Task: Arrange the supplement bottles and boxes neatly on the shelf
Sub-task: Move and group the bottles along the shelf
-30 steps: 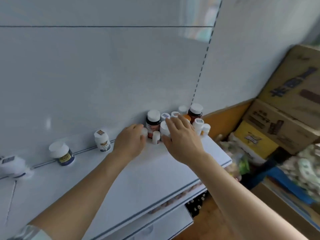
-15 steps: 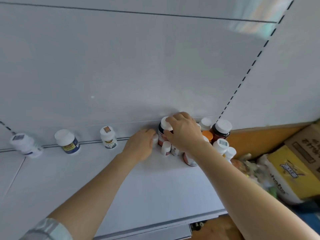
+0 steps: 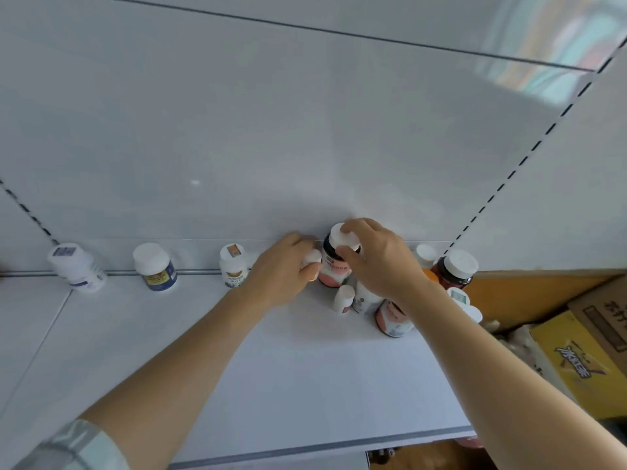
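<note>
On the white shelf (image 3: 271, 385), my right hand (image 3: 380, 262) grips the white cap of a dark bottle with a pink label (image 3: 334, 269) near the back wall. My left hand (image 3: 281, 269) curls around a small white-capped bottle (image 3: 311, 257) just left of it. A cluster of bottles stands under and right of my right hand: a small white one (image 3: 343, 298), a pink-labelled one (image 3: 390, 320) and a dark red one (image 3: 456, 269). Spaced along the back to the left stand three bottles: one (image 3: 233, 266), another with a blue label (image 3: 154, 266) and a white one (image 3: 76, 266).
Cardboard boxes, one yellow (image 3: 576, 364) and one brown (image 3: 604, 317), sit beyond the shelf's right end. The shelf's front edge (image 3: 322, 447) runs below my arms. A perforated upright (image 3: 529, 154) marks the right side of the back panel.
The view has tilted up and shifted right. My right hand has moved from the front bottles onto the cap of the dark pink-labelled bottle. My left hand stays on the small bottle.
</note>
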{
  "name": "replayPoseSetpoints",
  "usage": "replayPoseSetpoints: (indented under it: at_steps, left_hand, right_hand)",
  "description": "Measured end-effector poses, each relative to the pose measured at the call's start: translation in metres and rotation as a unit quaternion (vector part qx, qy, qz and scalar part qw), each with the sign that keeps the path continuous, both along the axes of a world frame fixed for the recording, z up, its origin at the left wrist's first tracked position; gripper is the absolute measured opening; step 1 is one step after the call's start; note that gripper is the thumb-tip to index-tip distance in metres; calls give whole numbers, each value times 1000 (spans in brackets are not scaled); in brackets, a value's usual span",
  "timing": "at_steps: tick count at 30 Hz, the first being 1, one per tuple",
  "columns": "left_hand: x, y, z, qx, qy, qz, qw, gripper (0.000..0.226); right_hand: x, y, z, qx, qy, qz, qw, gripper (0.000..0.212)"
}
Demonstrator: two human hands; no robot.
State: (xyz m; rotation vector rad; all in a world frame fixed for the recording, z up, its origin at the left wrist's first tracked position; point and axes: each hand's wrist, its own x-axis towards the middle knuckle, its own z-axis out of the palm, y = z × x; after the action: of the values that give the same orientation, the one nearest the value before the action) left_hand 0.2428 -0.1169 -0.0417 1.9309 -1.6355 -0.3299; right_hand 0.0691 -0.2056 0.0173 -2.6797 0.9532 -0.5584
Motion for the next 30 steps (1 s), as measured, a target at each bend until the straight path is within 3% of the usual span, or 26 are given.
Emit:
replayPoseSetpoints:
  at_steps: [4,9,13,21,30]
  left_hand:
    - [9,10,25,-40,60,24,997,20]
    - [12,32,47,-21,246,46,968,24]
    - [11,53,60,-15,272,64,960,18]
    - [-7,99,75,32,268,96,958,29]
    - [-30,159,73,39,206,183,961,35]
  right_hand:
    - [0,4,18,16,-50,40,998,27]
    - [4,20,34,20,-95,81,992,24]
    - [4,33,40,20,-104,106,989,25]
    - [-6,54,49,25,-109,160,981,25]
    - [-3,92,39,69,-124,215,966,25]
